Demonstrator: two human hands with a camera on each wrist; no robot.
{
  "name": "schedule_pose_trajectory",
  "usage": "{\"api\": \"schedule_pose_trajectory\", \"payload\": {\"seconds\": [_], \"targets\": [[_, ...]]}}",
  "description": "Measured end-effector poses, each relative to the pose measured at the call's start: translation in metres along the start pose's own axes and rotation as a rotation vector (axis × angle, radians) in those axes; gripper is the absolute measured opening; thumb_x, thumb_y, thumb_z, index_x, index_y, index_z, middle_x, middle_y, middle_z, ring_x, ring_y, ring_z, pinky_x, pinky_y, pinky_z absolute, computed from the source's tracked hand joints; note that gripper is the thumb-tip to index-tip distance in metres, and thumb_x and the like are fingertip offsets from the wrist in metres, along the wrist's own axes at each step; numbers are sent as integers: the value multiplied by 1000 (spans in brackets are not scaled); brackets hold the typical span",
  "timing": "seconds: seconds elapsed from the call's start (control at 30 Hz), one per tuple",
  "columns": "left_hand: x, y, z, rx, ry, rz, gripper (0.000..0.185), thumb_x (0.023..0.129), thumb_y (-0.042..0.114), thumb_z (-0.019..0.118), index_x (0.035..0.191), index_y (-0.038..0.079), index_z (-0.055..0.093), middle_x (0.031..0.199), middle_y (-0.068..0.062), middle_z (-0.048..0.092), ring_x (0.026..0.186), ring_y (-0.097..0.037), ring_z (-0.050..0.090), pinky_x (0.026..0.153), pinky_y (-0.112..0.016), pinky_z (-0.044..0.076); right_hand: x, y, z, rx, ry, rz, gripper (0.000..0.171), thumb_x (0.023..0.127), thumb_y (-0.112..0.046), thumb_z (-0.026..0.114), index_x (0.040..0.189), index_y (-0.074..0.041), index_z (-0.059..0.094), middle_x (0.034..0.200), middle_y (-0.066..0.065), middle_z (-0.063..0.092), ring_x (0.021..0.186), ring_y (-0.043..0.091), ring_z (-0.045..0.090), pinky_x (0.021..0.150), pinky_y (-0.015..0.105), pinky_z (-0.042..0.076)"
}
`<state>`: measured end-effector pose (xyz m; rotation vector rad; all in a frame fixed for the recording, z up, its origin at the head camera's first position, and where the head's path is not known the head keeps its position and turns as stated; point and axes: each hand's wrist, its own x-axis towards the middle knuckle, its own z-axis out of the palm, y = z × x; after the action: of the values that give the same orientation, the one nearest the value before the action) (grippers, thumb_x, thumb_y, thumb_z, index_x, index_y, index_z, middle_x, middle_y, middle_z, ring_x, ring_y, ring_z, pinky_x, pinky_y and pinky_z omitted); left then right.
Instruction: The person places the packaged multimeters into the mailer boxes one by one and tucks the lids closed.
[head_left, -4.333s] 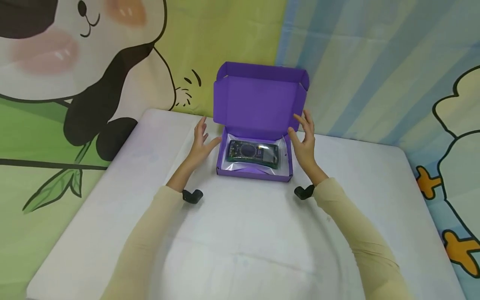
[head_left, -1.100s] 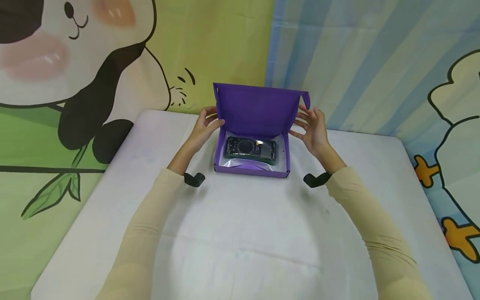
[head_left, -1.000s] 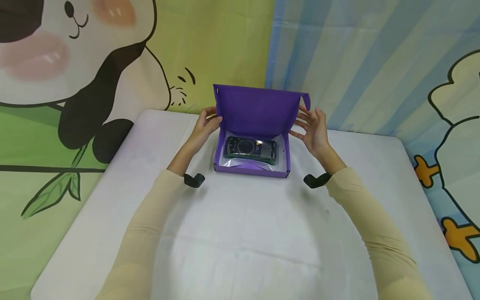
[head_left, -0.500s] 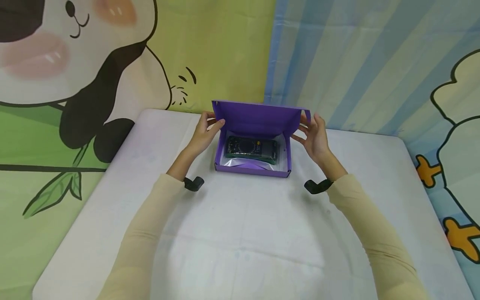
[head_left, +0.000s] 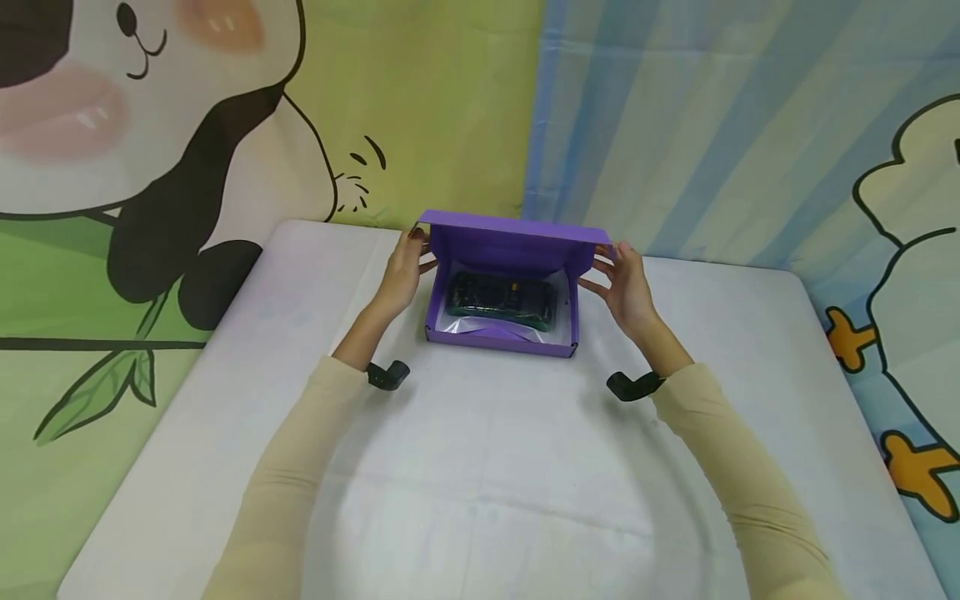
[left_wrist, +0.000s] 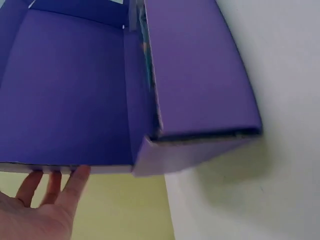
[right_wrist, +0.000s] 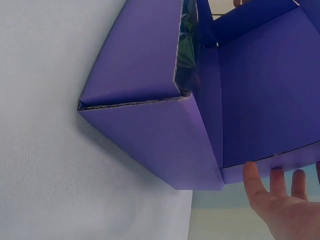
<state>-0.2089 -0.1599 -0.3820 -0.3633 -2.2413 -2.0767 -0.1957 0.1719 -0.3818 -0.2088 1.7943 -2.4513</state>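
A purple cardboard box stands on the white table, its lid raised and leaning forward over the tray. Inside lies a dark multimeter in a clear plastic bag, shaded by the lid. My left hand is at the lid's left side; in the left wrist view its fingertips touch the lid's side flap. At the opposite side my right hand has its fingers spread. Its fingertips rest against the right side flap in the right wrist view.
The white table extends around the box. Behind it hangs a printed backdrop with cartoon figures, close to the table's back edge. A black wrist mount sits on the left wrist and another black mount on the right.
The lid has swung forward and down from upright, with both hands at its sides. The hands have moved from beside the box onto the lid's flaps. The multimeter stays in place.
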Motion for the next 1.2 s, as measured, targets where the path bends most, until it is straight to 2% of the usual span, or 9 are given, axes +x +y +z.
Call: {"api": "schedule_pose_trajectory", "payload": {"seconds": [0.23, 0.33, 0.43, 0.5, 0.7, 0.8, 0.97, 1.1, 1.2], "targets": [[-5, -4, -2, -102, -24, -4, 40, 103, 16, 39, 133, -10, 28, 133, -28, 34, 131, -49, 36, 111, -54, 33, -5, 0, 1, -39, -36, -42, 46, 92, -58, 52, 125, -26, 59, 130, 0, 50, 119, 20, 46, 109, 58, 35], [-8, -7, -3, -127, -53, 21, 76, 98, 47, 52, 141, -7, 22, 135, -30, 29, 129, -50, 32, 113, -56, 30, -8, -3, 1, -84, -68, -52, 63, 89, -60, 57, 138, -21, 53, 143, 2, 45, 123, 21, 45, 109, 56, 36], [-9, -10, -4, -145, -86, 45, 117, 77, 80, 54, 147, -6, 16, 137, -33, 27, 132, -52, 28, 113, -59, 27, -10, -7, 1, -126, -102, -65, 81, 86, -65, 59, 146, -13, 45, 150, 4, 39, 126, 23, 44, 108, 50, 39], [-11, -11, -6, -164, -97, 44, 129, 67, 88, 51, 148, -6, 16, 136, -30, 31, 135, -53, 25, 113, -60, 26, -12, -8, 1, -134, -112, -71, 87, 82, -67, 62, 146, -9, 44, 147, 6, 41, 124, 24, 46, 109, 47, 40], [-16, -15, -10, -284, -81, 2, 126, 67, 86, 54, 146, -8, 26, 130, -12, 42, 136, -44, 31, 114, -59, 25, -18, -8, 1, -158, -107, -52, 94, 78, -74, 62, 140, -5, 47, 137, 7, 47, 123, 26, 49, 113, 52, 33], [-19, -17, -12, -291, -91, 6, 124, 70, 84, 56, 147, -7, 24, 139, -18, 40, 132, -39, 36, 113, -61, 24, -20, -8, 4, -183, -88, -26, 96, 80, -76, 55, 141, -2, 45, 141, 12, 42, 128, 30, 45, 114, 55, 29], [-21, -20, -15, -262, -134, 32, 121, 72, 83, 57, 149, -5, 25, 147, -26, 32, 134, -39, 37, 114, -60, 24, -22, -8, 8, -204, -66, 23, 79, 93, -61, 50, 143, -1, 42, 151, 17, 32, 136, 30, 38, 115, 57, 24], [-22, -23, -19, -224, -160, 39, 118, 71, 82, 58, 149, -2, 29, 146, -25, 34, 132, -34, 41, 114, -58, 26, -24, -9, 9, -208, -54, 68, 60, 99, -41, 51, 143, -1, 41, 150, 16, 34, 129, 22, 44, 115, 42, 33], [-24, -26, -21, -180, -176, 41, 116, 72, 81, 58, 148, -2, 30, 147, -24, 34, 129, -29, 43, 113, -56, 29, -25, -8, 8, -213, -45, 92, 51, 100, -29, 54, 141, 0, 43, 149, 13, 34, 120, 16, 49, 105, 24, 43]]}}
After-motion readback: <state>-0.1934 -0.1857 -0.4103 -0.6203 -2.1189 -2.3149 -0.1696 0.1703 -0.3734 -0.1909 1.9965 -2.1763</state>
